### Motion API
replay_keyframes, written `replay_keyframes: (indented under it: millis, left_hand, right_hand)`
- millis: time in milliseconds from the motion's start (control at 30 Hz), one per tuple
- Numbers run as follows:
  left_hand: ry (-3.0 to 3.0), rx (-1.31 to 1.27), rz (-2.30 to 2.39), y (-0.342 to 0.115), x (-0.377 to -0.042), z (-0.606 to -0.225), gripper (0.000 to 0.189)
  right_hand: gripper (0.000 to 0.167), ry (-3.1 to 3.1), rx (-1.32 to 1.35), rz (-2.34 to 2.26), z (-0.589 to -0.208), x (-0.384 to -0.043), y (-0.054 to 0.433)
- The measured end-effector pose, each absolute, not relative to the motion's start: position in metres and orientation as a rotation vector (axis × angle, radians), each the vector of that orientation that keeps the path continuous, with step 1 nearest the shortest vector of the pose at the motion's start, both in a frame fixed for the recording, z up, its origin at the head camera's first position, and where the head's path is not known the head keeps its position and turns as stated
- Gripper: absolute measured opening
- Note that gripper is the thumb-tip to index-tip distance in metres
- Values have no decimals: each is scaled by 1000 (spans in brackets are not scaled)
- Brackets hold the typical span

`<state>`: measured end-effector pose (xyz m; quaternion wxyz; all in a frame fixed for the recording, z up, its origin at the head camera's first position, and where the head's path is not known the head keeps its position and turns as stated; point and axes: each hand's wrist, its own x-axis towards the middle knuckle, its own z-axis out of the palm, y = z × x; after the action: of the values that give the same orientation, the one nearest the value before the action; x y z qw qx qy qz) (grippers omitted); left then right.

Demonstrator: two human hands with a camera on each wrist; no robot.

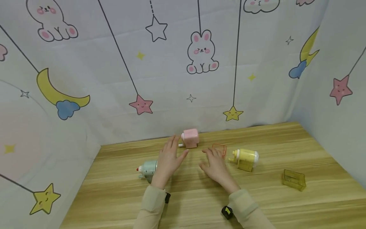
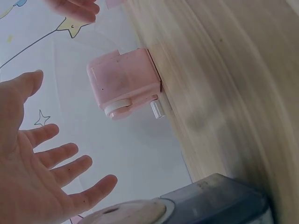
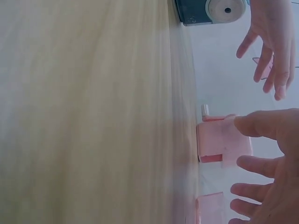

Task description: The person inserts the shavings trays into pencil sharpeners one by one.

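My left hand (image 1: 168,159) hovers above the table with its fingers spread, holding nothing. It partly covers the green crank pencil sharpener (image 1: 149,168) lying to its left. Just beyond its fingertips stands a pink crank pencil sharpener (image 1: 190,138), whose white-tipped crank (image 2: 158,108) shows in the left wrist view. My right hand (image 1: 215,167) is also bare, its fingers loosely bent near a clear reddish drawer (image 1: 224,149). That drawer is partly hidden behind the fingers. To the right of this hand sits a yellow crank pencil sharpener (image 1: 247,159).
A clear yellow drawer (image 1: 294,180) lies farther right on the wood-grain table (image 1: 286,210). White cloth (image 1: 171,73) printed with stars and rabbits hangs along the table's back edge and both sides.
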<state>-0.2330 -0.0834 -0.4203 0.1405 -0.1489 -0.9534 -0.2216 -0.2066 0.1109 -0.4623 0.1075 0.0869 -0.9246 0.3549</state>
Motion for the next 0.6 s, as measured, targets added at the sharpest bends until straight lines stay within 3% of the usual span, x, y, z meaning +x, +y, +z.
replay_keyframes:
  millis: [600]
  left_hand:
    - [-2822,-417,-635,-74,-247,-419,76]
  right_hand:
    - [70,-2873,136,920,-461,-212,123]
